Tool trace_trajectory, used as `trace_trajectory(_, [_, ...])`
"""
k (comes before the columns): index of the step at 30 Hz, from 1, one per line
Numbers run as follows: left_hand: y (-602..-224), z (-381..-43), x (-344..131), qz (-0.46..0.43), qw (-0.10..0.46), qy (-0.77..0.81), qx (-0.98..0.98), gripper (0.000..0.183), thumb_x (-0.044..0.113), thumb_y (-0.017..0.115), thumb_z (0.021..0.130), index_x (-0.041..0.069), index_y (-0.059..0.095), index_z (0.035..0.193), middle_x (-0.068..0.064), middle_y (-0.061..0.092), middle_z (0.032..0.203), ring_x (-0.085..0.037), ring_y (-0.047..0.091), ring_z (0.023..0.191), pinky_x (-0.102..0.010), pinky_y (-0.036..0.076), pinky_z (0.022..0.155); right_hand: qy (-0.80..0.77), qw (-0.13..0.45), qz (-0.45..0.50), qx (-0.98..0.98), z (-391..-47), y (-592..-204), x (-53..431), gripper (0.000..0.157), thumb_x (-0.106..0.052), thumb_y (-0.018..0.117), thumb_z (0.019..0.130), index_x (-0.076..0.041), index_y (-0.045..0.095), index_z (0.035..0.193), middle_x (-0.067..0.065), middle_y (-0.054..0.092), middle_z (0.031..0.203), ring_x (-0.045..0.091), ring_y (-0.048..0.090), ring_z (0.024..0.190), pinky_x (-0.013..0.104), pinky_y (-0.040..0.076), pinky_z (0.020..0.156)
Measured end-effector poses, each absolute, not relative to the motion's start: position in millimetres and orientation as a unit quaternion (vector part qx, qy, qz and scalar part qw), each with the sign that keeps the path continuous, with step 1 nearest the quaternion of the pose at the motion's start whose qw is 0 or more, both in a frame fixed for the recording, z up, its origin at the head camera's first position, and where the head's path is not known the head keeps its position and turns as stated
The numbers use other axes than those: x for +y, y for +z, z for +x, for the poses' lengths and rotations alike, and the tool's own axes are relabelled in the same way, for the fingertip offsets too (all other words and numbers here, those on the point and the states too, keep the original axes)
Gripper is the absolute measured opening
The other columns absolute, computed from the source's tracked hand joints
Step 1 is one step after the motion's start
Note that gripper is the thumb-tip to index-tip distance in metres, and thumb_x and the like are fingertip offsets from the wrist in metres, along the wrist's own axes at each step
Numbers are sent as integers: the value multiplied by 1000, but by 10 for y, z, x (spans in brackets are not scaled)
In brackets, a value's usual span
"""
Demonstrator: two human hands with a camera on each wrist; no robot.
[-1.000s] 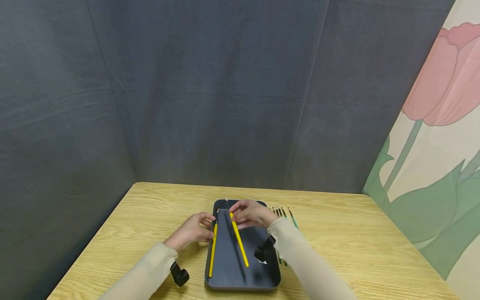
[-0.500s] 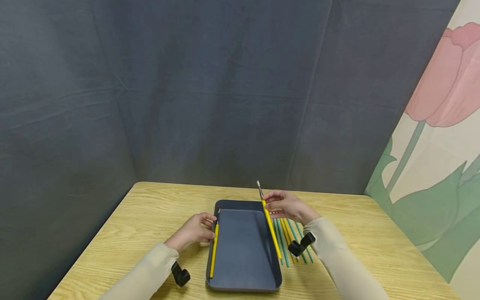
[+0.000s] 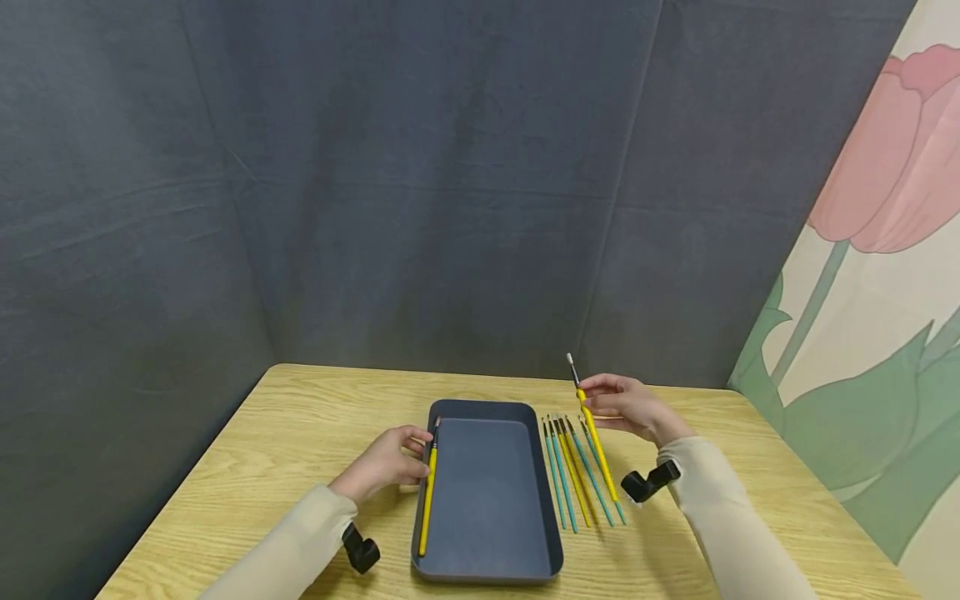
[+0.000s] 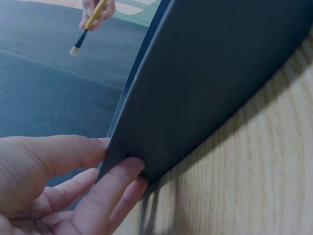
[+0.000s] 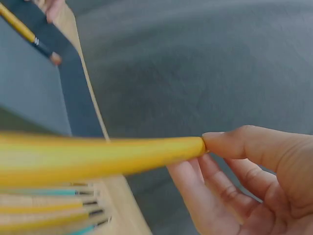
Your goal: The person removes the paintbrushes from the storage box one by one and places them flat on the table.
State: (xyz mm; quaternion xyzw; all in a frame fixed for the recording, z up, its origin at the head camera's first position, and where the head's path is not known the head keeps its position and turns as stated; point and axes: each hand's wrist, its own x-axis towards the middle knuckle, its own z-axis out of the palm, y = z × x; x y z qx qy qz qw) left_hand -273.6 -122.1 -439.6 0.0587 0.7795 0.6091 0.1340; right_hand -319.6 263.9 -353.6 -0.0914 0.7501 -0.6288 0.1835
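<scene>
My left hand (image 3: 386, 460) holds the left wall of a dark grey tray (image 3: 491, 500); in the left wrist view its thumb is at the rim and its fingers (image 4: 110, 188) lie against the outer wall. A yellow-handled paintbrush (image 3: 428, 508) lies along the tray's left side, bristles toward the far end. My right hand (image 3: 633, 410) pinches another yellow paintbrush (image 3: 597, 446) near its ferrule, pale bristles pointing up and away. This brush is raised over the right end of a row of paintbrushes (image 3: 572, 492), overlapping it in the head view.
The row, with several turquoise and yellow handles, lies on the wooden table (image 3: 315, 408) just right of the tray. Dark cloth (image 3: 450, 208) hangs behind and to the left. A tulip-patterned panel (image 3: 862, 275) stands at the right.
My right hand has carried the yellow paintbrush rightward from above the tray to above the row, uncovering the brushes there. The left hand has stayed at the tray's wall.
</scene>
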Motion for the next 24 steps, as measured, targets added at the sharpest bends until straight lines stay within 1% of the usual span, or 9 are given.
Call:
trace_trajectory(5, [-4385,-2729,-1226,62,134,608,780,53,-11,68,80,-7,50,129,-22,51,109,-21,62,78,-35,57,68,-614,188,-76,763,-3280,-3680,2843,35,-4,53,98,5,47,131,-5,66,97,9,66,85,27,57,76])
trace_trajectory(9, [-4387,-2729,-1232,65,134,604,783,52,-11,68,80,-7,50,129,-22,52,108,-21,61,78,-35,57,67,-606,192,-51,770,-3327,-3824,2976,40,-5,51,99,7,43,136,-4,65,97,7,66,82,27,58,76])
trace_trajectory(13, [-4398,-2742,-1234,63,132,603,784,53,-11,68,80,-7,50,129,-22,52,109,-21,62,78,-35,57,67,-593,193,-31,781,-3354,-3968,3053,41,-6,54,97,8,44,135,0,65,98,7,65,79,28,58,75])
trace_trajectory(18, [-4389,-2746,-1236,66,132,603,784,53,-11,68,80,-7,49,129,-22,52,109,-21,62,79,-35,58,68,-583,198,-10,788,-3365,-4147,3096,39,-2,57,95,8,48,131,4,64,101,8,64,79,29,58,72])
trace_trajectory(24, [-4378,-2728,-1243,72,138,595,789,52,-9,67,82,-7,48,131,-22,51,110,-21,62,80,-33,58,69,-562,188,11,805,-3366,-4303,3106,37,2,59,90,10,52,126,5,62,92,6,59,64,26,57,62])
